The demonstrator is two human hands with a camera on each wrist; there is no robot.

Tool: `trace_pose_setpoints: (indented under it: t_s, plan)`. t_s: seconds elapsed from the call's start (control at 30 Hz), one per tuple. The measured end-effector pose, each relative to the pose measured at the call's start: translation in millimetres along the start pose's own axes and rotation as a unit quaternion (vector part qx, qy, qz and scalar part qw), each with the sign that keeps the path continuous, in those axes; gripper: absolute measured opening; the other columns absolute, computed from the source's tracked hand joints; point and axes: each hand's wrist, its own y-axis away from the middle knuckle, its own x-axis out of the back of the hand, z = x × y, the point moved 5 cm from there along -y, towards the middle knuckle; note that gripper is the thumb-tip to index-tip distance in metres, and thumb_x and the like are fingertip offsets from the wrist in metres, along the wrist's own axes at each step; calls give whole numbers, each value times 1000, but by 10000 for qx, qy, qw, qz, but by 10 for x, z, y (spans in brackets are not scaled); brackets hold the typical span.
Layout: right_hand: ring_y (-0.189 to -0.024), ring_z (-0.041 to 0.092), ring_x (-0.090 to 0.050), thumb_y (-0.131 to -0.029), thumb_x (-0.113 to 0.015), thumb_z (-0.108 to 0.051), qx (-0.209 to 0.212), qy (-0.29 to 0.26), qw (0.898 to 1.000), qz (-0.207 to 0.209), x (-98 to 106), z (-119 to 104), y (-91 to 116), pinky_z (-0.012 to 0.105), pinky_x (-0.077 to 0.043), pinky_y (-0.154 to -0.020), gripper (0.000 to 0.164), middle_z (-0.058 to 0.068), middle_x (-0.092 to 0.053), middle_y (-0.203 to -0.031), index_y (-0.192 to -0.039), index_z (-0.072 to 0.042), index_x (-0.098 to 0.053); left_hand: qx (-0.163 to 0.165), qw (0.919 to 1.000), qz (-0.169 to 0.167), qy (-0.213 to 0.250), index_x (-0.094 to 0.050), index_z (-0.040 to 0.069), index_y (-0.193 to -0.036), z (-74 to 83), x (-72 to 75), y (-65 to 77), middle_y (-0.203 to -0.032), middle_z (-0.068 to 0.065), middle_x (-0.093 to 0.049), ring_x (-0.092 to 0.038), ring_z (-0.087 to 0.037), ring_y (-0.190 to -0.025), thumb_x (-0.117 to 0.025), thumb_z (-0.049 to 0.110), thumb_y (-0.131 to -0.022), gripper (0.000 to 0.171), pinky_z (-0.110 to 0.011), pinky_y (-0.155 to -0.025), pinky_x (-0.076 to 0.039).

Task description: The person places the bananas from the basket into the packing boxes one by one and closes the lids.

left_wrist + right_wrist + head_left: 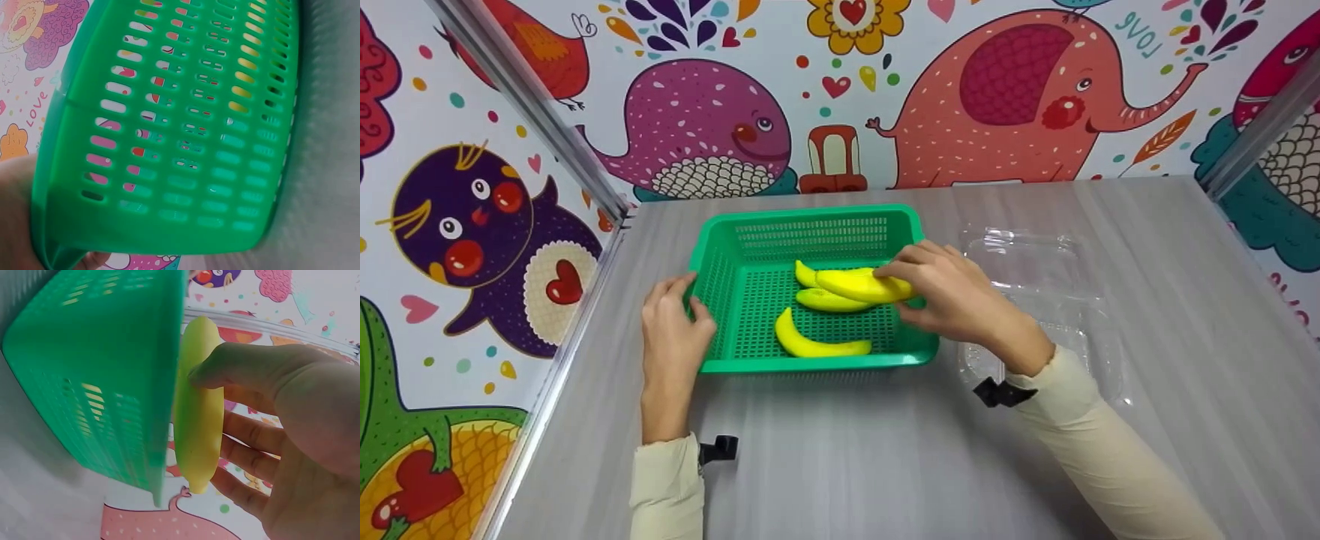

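Observation:
A green plastic basket (817,364) with slotted walls stands on the table. My left hand (671,326) grips its left rim, the thumb on the inner side; in the left wrist view the basket wall (79,135) hides most of that hand. With thumb and fingers my right hand (952,296) holds a yellow banana (847,285) over the basket's right part. In the right wrist view this banana (198,422) shows greenish on one side, at rim height. Beneath it lie a banana (831,301) and another one (804,274), partly covered. A curved banana (814,345) lies nearer the front wall.
A clear plastic clamshell box (1035,274) lies opened out to the right of the basket, partly behind my right forearm. Grey wood-look table (840,465) extends in front. Panels with cartoon animals (712,127) and metal frame bars (540,97) bound the back and sides.

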Motion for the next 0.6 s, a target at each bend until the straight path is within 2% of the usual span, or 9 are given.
trace_pose_setpoints:
  t_s: [0.33,0.6]
  plan:
    - [-113,26,-62,-85,-90,-15,-200,-87,9993,301,206,176,240,45,-58,-92,51,6,-75,-126,-134,-16,-77,60,10000,-26,-71,-67,-6,-143,9,-3,2,-139,-31,-65,-61,-49,-133,-56,-2,-103,41,-61,-110,-54]
    - [-113,27,-65,-83,-90,-8,-291,-167,9981,517,294,322,426,51,-61,-94,49,7,-76,-125,-131,-13,-78,27,10000,-16,-53,-66,-7,-143,10,1,3,-138,-32,-65,-61,-50,-132,-56,-3,-103,42,-61,-108,-55]
